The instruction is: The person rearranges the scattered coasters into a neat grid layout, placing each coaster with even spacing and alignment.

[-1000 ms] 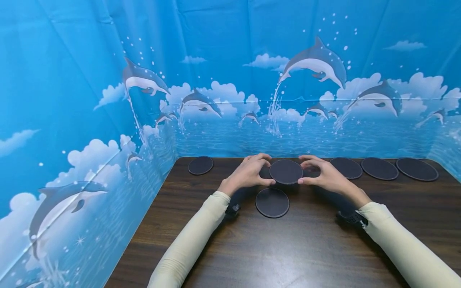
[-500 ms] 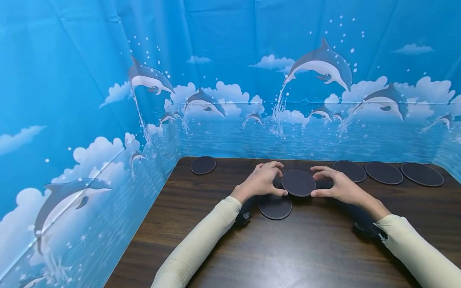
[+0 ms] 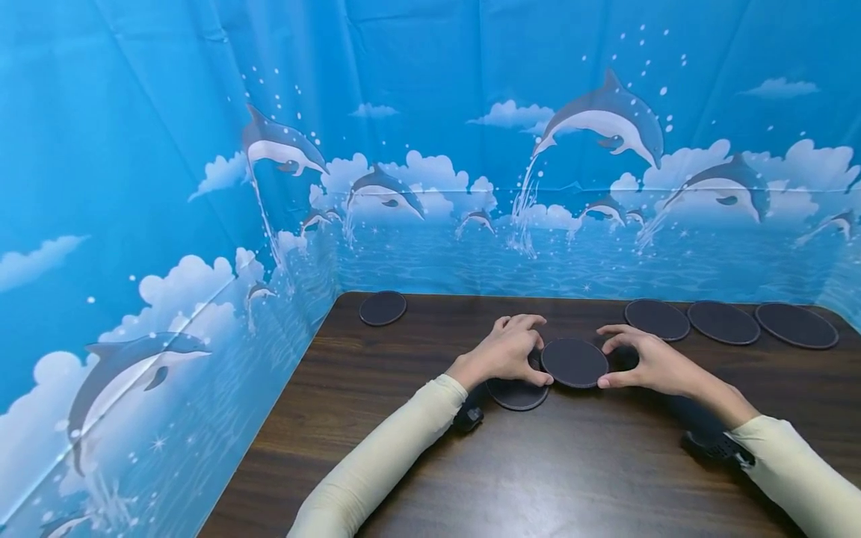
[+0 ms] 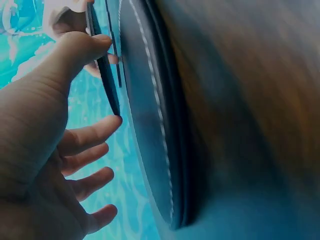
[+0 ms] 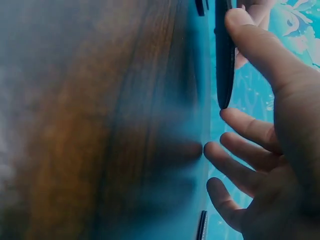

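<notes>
Between my two hands is a round black coaster [image 3: 575,363], held a little above the dark wood table. My left hand [image 3: 506,353] pinches its left edge between thumb and index finger, and my right hand [image 3: 654,363] does the same at the right edge. The left wrist view shows the held coaster [image 4: 103,75] edge-on, with the other fingers spread free of it. In the right wrist view, thumb and index fingertip meet the rim of the coaster [image 5: 225,60]. A second coaster [image 3: 516,396], with white stitching, lies on the table, partly covered by my left hand.
At the back right, three more coasters lie in a row: one [image 3: 657,320], a middle one [image 3: 723,323] and an outer one [image 3: 797,326]. Another coaster [image 3: 383,308] lies at the back left corner. A blue dolphin curtain [image 3: 430,134] hangs behind the table [image 3: 377,418].
Both hands have carried the held coaster rightward and nearer to me. My left hand now overlaps the coaster lying on the table, which was fully visible before.
</notes>
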{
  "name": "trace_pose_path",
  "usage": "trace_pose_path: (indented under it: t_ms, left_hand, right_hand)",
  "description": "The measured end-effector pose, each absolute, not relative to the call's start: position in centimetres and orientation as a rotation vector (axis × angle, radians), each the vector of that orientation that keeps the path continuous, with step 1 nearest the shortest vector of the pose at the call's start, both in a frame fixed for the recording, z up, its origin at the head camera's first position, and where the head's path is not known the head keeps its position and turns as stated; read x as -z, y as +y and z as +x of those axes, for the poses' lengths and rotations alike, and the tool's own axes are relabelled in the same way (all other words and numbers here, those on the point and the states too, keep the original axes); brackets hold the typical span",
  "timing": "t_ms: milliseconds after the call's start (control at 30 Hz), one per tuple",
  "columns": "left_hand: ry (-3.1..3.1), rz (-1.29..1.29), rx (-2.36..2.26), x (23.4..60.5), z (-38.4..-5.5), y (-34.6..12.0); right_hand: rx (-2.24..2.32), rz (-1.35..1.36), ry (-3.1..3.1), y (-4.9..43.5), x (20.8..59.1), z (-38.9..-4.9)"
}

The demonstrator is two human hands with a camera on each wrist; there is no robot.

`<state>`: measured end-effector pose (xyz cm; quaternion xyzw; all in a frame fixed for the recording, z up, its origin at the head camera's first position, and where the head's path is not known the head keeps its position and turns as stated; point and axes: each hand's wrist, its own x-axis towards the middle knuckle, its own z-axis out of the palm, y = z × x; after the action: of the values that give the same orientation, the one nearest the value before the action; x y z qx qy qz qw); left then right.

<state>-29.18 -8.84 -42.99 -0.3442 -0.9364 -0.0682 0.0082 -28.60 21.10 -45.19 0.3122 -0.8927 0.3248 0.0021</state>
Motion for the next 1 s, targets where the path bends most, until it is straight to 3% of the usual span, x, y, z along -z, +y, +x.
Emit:
trace_pose_path:
  t_ms: [1000]
  left_hand:
    - [-2.962, -1.234, 0.143, 43.3, -28.4, -8.0]
  right_hand:
    - [-0.703, 1.024, -2.817, 21.6, 45.4, -27.3]
